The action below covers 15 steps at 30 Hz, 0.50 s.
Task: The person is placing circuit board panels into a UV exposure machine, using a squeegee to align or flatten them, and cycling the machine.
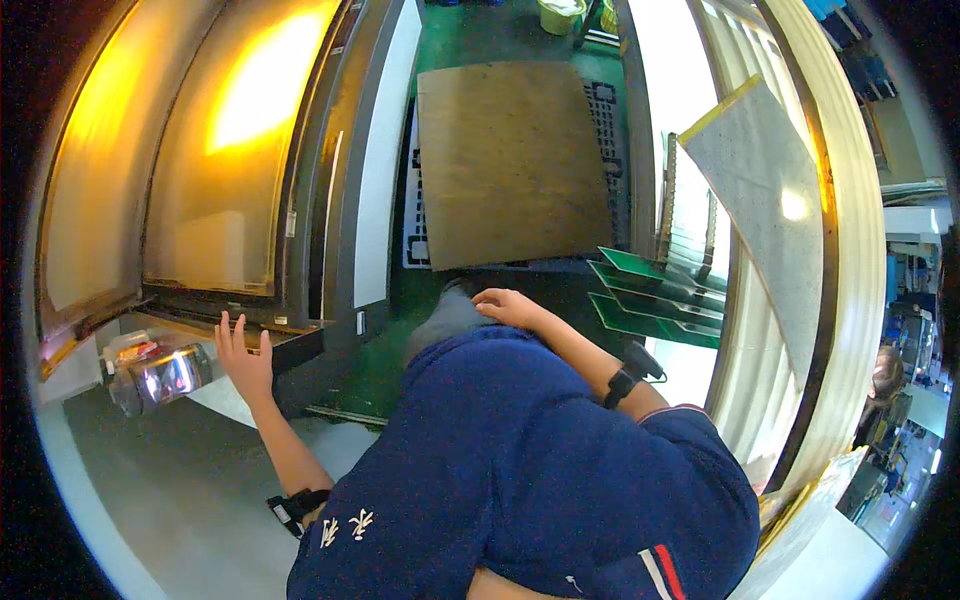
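My left hand (pixel 244 358) is open, fingers spread, at the front edge of a dark-framed unit (pixel 300 340). Whether its fingertips touch that edge is hard to tell. Two large translucent panels (pixel 215 200) in the unit glow yellow. Close to the left of this hand is a clear, shiny rounded container (pixel 160 375) with something reddish at its top. My right hand (pixel 508 306) holds nothing and lies by my grey-trousered leg (pixel 440 325), its fingers loosely stretched out.
A brown board (pixel 515 165) lies on a black pallet (pixel 605 150) ahead. Several green boards (pixel 655 285) stick out of a rack at right. Beyond them leans a grey panel (pixel 765 190) with a yellow edge. A yellow-green basket (pixel 562 15) stands at the far end.
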{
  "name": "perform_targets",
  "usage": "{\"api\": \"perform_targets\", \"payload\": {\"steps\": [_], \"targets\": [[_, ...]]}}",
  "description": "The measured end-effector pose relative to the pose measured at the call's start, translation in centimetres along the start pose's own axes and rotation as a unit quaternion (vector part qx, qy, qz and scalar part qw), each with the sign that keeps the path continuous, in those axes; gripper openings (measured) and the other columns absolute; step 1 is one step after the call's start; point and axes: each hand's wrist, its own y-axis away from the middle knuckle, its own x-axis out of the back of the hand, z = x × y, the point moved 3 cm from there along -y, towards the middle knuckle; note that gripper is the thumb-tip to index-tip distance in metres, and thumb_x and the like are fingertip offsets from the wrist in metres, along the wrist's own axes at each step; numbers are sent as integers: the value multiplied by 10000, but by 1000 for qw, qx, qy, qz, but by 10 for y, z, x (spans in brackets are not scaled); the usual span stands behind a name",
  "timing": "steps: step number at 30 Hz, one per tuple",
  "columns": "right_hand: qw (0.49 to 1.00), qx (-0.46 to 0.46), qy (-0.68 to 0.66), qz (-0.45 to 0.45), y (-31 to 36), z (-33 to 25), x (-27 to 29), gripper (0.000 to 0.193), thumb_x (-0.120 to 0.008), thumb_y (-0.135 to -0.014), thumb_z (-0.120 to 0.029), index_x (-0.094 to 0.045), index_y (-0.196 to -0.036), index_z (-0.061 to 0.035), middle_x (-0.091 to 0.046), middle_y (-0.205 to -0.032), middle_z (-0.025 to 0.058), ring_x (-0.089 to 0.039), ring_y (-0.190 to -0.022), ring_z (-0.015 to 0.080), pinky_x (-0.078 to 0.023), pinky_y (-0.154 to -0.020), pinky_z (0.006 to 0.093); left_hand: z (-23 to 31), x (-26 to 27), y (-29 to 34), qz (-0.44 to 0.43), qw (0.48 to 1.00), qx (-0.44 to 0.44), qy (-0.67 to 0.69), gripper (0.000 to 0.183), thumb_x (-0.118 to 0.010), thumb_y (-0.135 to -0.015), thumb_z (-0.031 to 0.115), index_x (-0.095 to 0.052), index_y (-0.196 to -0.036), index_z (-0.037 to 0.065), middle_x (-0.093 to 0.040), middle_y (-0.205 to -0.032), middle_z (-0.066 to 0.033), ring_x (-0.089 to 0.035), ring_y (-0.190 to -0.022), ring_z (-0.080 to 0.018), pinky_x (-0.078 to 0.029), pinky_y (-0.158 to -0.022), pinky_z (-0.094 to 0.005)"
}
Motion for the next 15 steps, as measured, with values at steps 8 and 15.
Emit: {"api": "perform_targets", "payload": {"steps": [8,15], "targets": [[996,9,-89,-6,2,-1,-13,395,-590,-954,-324,-613,-1239,-51,-665,-1174,135,-627,-1098,247,-472,-966,372,-6,-3,3,-20,1000,2,-15,480,-709,-801,247,-598,-1250,117,-443,-1475,-94,-377,-1364,-379,-304,-1093,-537],[994,-20,-102,-25,-2,11,-34,400,-568,-967,-318,-604,-1252,-39,-663,-1176,135,-617,-1117,232,-465,-973,363,-4,-5,1,-58,998,16,14,464,-705,-807,257,-600,-1245,146,-431,-1490,-66,-359,-1383,-361,-230,-1082,-643]]}}
